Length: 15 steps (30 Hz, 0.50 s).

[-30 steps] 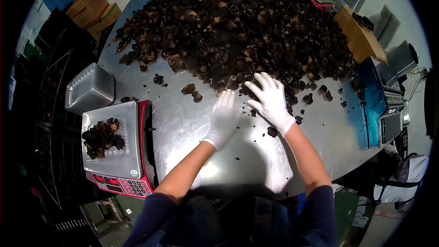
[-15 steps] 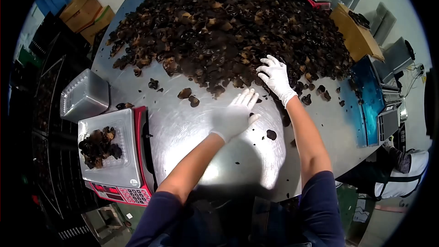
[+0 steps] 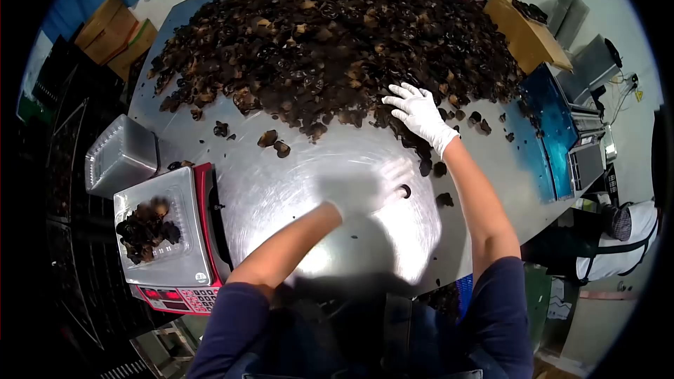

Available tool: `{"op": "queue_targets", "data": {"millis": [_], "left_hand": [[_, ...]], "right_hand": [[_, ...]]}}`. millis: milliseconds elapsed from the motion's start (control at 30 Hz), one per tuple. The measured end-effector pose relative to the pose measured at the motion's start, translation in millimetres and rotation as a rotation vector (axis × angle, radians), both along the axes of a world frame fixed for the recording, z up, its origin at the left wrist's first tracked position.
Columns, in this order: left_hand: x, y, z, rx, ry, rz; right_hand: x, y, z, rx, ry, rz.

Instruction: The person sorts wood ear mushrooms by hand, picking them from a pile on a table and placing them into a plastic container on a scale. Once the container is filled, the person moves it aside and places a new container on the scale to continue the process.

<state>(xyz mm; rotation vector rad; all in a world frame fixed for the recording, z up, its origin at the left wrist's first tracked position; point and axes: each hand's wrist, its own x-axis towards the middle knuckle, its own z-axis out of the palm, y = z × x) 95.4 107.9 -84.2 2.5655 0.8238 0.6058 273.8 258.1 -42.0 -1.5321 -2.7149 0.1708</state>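
Head view: the gloved right hand lies open, fingers spread, on the near edge of the dried mushroom heap covering the desk toward 12 o'clock. The left hand is blurred above bare metal; I cannot tell its grip. At 9 o'clock a scale carries a clear tray of mushrooms.

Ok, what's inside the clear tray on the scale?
The clear tray on the scale holds a small heap of dark dried fungus pieces. Whatever lies beneath that heap, and the scale's platform under it, is covered.
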Motion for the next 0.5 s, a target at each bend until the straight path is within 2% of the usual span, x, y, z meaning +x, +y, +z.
{"op": "queue_targets", "data": {"millis": [33, 67, 133, 167, 233, 333, 367, 433, 500], "left_hand": [[4.1, -10.1, 5.3, -0.196, -0.162, -0.090], [1.9, -13.8, 10.1, -0.200, -0.161, -0.098], [-14.9, -20.9, 19.6, -0.431, -0.199, 0.124], [-27.9, -17.2, 17.3, -0.436, -0.198, 0.118], [-51.3, -6.4, 10.3, 0.001, -0.018, 0.487], [-32.4, -19.4, 6.0, 0.089, 0.137, 0.473], [-19.5, -26.8, 6.1, 0.091, 0.137, 0.469], [20.6, -45.9, 9.6, -0.040, 0.002, 0.311], [89.1, -82.1, -50.8, 0.160, -0.055, 0.193]], "right_hand": [[1.0, -3.1, 4.4, 0.025, -0.009, 0.012], [5.8, -6.8, 6.9, 0.088, 0.060, 0.038], [18.4, -18.1, 12.8, 0.205, 0.189, 0.057], [25.5, -27.6, 18.5, 0.234, 0.241, 0.045], [43.4, -43.1, 22.9, 0.214, 0.243, -0.012], [71.8, -64.8, 18.2, 0.188, 0.226, -0.100], [80.9, -72.4, 19.6, 0.159, 0.229, -0.122], [98.3, -84.3, 17.3, 0.155, 0.315, -0.214], [114.8, -96.9, 20.9, 0.165, 0.339, -0.236]]}}
